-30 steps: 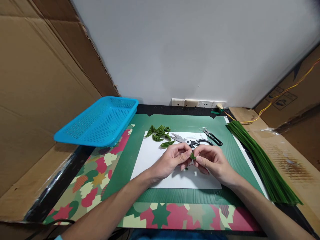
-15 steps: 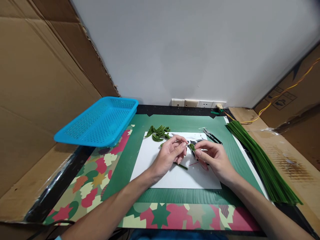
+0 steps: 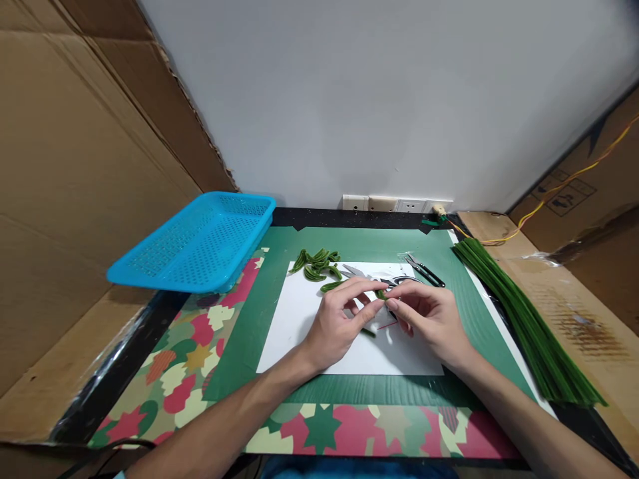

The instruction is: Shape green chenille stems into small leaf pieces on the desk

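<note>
Both my hands meet over the white paper sheet (image 3: 304,326) on the green mat. My left hand (image 3: 339,322) pinches one side of a small folded green pipe cleaner piece (image 3: 381,294) with thumb and forefinger. My right hand (image 3: 426,316) pinches its other side. A loose end of the green stem (image 3: 368,332) pokes out below, between the hands. A pile of bent green pipe cleaner pieces (image 3: 318,263) lies at the sheet's far left corner.
Scissors (image 3: 359,273) lie partly hidden behind my hands, small snips (image 3: 424,270) beyond them. A bundle of long green pipe cleaners (image 3: 519,319) runs along the right edge. A blue mesh basket (image 3: 200,241) sits tilted at the left. Cardboard walls stand on both sides.
My hands parted briefly, then came back together on the green piece. The left fingers now reach over it from above.
</note>
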A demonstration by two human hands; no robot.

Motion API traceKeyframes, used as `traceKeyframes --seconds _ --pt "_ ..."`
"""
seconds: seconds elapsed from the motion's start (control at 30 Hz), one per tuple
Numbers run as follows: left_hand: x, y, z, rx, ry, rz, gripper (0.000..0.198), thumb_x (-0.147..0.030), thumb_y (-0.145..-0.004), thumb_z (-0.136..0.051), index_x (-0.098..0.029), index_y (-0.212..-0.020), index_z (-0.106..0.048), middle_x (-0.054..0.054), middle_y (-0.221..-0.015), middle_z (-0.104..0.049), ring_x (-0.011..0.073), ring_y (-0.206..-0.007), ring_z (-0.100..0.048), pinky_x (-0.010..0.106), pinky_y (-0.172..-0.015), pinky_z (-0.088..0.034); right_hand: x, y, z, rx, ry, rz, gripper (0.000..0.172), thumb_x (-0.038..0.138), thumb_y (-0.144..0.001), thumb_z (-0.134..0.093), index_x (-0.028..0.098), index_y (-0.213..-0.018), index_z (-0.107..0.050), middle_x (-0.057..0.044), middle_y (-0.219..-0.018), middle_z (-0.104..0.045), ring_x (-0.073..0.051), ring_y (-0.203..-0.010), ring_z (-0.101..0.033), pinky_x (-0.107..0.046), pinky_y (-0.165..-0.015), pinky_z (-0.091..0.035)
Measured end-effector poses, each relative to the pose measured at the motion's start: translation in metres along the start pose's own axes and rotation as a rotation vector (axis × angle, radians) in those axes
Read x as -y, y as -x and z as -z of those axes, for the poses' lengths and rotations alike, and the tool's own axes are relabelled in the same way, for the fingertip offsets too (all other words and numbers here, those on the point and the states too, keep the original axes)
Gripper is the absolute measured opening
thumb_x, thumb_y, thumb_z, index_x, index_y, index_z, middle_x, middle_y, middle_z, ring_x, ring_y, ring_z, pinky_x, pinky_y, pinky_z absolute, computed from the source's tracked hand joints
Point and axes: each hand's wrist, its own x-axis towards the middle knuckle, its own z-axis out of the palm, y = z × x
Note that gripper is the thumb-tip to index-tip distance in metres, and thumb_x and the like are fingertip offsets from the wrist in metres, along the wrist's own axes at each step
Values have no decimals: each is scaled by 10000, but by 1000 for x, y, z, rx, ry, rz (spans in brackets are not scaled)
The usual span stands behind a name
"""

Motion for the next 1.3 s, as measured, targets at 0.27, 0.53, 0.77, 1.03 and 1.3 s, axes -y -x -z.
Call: traceKeyframes --seconds 0.27,0.53,0.77,1.03,1.3 --pt "-2 -1 0 -46 -18 3 244 -315 -923 -775 -223 -1148 -784 49 -1029 -745 128 -797 -655 216 -622 -498 1 -3 1 -29 -46 -54 191 383 -910 -783 192 -919 -774 17 -638 -617 -86 -463 -484 -224 -425 -403" --pt "-2 -2 -1 -129 -86 -15 130 -273 -916 -768 -195 -1015 -799 41 -926 -775 126 -742 -668 215 -594 -486 1 2 -1 -49 116 -4 198 381 -949 -738 185 -919 -743 -15 -769 -671 -88 -524 -495 -234 -468 -392" --pt "-1 -1 0 -51 -174 -5 159 -274 -941 -719 -195 -1060 -788 60 -975 -770 138 -739 -650 225 -577 -473 3 6 -3 -27 346 116 168 340 -998 -657 193 -940 -713 -27 -806 -674 -122 -594 -535 -254 -523 -422" --pt "-7 0 -1 -46 -203 0 174 -281 -975 -659 -151 -941 -770 58 -842 -739 142 -705 -625 248 -601 -465 0 9 -5 -32 611 396 169 193 -1005 -620 188 -1173 -645 -47 -925 -730 -100 -556 -576 -242 -503 -448" --pt "-11 1 -3 54 -196 -3 221 -304 -992 -612 -157 -846 -685 21 -751 -645 129 -659 -551 257 -597 -421 -5 9 -3 -83 790 518 114 161 -1012 -602 197 -1111 -644 -63 -937 -742 -116 -603 -620 -251 -524 -462"
